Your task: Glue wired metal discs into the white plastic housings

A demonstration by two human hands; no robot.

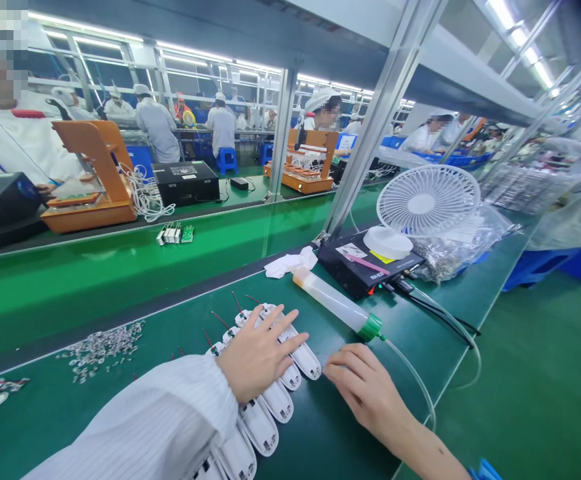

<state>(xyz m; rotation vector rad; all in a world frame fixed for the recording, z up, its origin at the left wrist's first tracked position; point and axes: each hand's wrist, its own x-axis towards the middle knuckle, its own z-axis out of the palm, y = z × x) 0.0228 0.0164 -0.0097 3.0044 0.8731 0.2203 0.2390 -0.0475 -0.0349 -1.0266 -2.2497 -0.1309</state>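
A slanting row of white elongated plastic housings point(273, 402) lies on the green bench, several with thin red wires at their far ends. My left hand point(257, 350), in a white sleeve, is spread palm down over the upper housings, fingers apart. My right hand point(360, 380) is just right of the near end of the last housing point(307, 357). Its fingers are bent and pressed together, and whatever they may hold is hidden. Beyond my right hand lies a translucent dispensing syringe barrel point(333, 301) with a green cap and a clear hose.
Small metal parts point(103, 348) are scattered at the left. A black controller box point(365, 263), a white fan point(427, 200) and plastic-bagged parts point(455, 247) stand back right. A green conveyor belt point(230, 237) runs behind, with orange fixtures point(95, 177) and co-workers beyond.
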